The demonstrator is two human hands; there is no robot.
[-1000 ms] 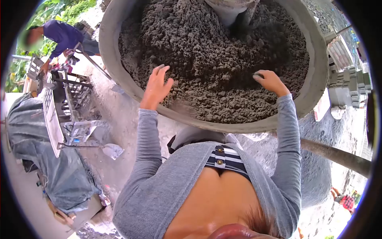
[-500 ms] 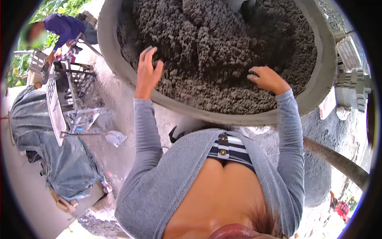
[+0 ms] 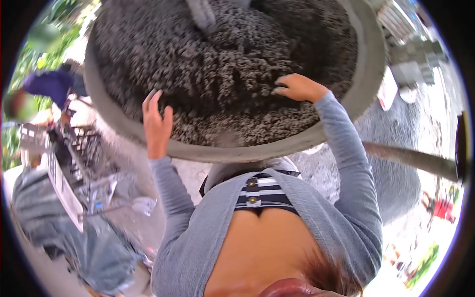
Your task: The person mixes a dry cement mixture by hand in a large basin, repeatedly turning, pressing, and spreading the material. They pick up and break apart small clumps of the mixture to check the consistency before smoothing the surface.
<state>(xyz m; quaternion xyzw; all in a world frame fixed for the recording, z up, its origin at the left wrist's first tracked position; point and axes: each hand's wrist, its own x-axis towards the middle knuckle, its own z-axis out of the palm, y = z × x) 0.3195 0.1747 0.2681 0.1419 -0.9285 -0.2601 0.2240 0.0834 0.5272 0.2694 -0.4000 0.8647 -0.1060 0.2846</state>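
Observation:
A wide round grey tub with a thick rim holds dark, crumbly, damp-looking mix. My left hand hovers over the tub's near left rim, fingers and thumb apart, holding nothing. Over the right part of the mix is my right hand, its thumb apart from its bent fingers and nothing between them. Its fingertips overlap the mix in this view. A pale grey, blurred piece reaches into the mix from the far side.
On the left a person in a purple top bends near a metal-framed stand. Below lie a grey tarp and a shovel. A brown pole runs out to the right, below stacked grey blocks.
The view has shifted, so the tub sits further left. The pale grey piece shows further left and deeper in the mix. Both hands remain over the tub, still open.

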